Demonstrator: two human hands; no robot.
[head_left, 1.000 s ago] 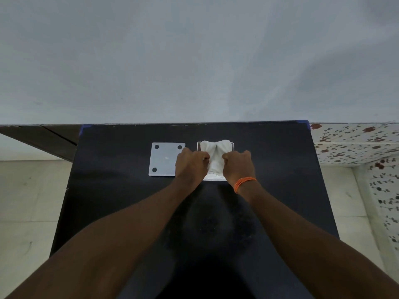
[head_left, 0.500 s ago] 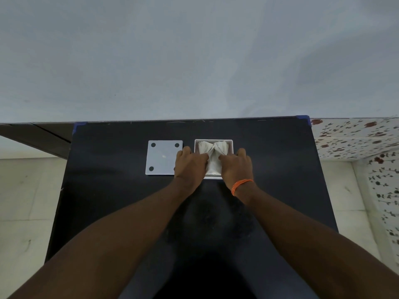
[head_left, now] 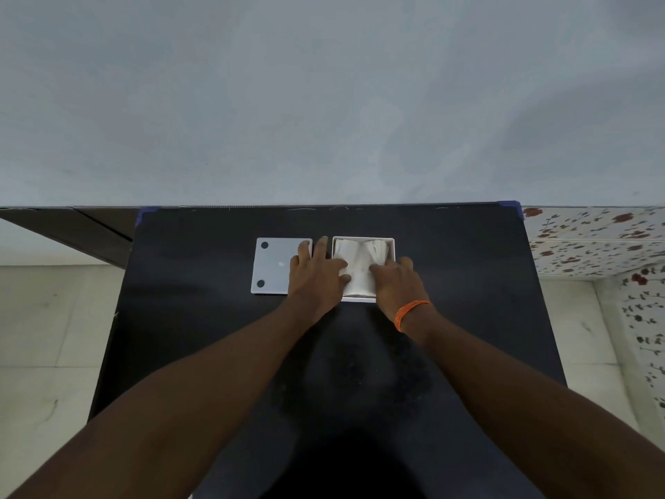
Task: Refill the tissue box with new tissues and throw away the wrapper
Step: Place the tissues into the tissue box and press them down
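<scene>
White tissue box (head_left: 363, 300) near worktop (head_left: 201, 318) far edge, centre, tissues (head_left: 356, 262) inside, left hand (head_left: 316, 279) flat with fingers spread, right hand (head_left: 396, 282) palm down, both pressing tissues, lid (head_left: 271, 266) lying just left of box.

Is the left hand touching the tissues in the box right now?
Touching. The head view shows the left hand with its fingers lying on the white tissues inside the tissue box, with no gap between them.
</scene>
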